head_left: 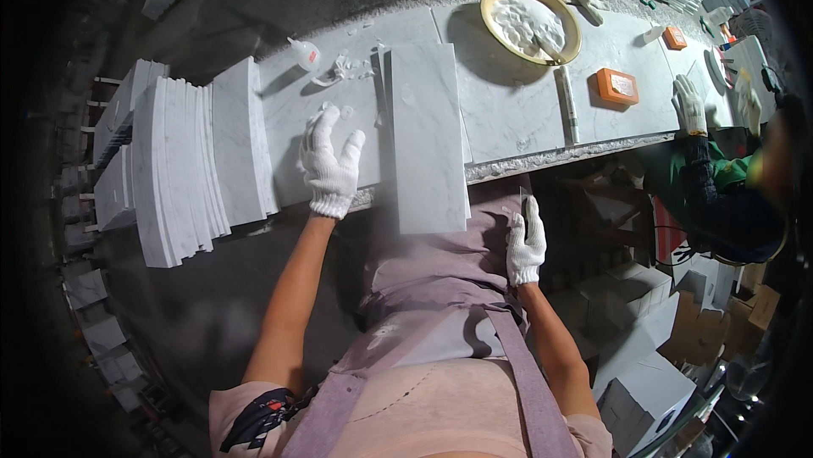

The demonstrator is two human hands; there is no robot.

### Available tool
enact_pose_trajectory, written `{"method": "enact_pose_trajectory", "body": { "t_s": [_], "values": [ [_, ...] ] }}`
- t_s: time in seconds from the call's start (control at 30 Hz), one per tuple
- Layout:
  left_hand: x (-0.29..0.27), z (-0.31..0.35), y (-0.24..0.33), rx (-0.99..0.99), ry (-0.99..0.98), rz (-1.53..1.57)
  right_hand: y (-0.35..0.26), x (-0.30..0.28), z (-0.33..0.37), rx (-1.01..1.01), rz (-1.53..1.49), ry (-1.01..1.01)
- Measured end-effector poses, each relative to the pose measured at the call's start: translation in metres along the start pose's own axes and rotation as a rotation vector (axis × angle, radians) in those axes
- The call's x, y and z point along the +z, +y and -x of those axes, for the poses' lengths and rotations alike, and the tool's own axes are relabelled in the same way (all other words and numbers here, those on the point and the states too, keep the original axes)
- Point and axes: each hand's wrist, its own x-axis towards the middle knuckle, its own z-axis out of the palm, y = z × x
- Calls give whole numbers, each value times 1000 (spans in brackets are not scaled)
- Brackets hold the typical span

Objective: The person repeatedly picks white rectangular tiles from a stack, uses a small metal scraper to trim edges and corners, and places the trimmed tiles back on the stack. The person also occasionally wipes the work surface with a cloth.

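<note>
A long bench (517,119) runs left to right, topped with pale, grey-veined stone whose near edge is rough. At its middle lies a long white slab (423,136), its near end jutting past that edge. To the left, toward the far side, are a small white bottle (305,55) and crumpled clear scraps (343,72). Right of the slab sits a yellow bowl (485,16), with work gloves (584,2) just beyond. Nearer lie a slim pale tube (569,111) and an orange box (617,86).
</note>
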Motion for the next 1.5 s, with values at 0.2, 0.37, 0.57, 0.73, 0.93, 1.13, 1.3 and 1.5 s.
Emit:
{"method": "enact_pose_trajectory", "body": {
  "t_s": [0.2,0.37,0.57,0.73,0.93,1.13,1.3,1.5],
  "values": [
    [14,11,10,11,-86,-33,-2,1,1,-15,-15,12],
    [21,13,14,34,-57,-98,-8,5,2,97,-207,43],
    [23,16,18,70,-74,-213,-16,6,1,148,-244,41],
    [25,16,15,105,-64,-235,-18,6,-1,146,-188,49],
    [25,16,17,128,-54,-240,-16,5,-1,120,-157,40],
    [21,10,16,239,-65,-253,-17,7,-1,135,-207,47],
    [19,10,22,323,-40,-299,-17,4,-1,162,-160,28],
    [15,10,36,540,-22,-273,-14,5,-3,146,-156,34]
  ]
}}
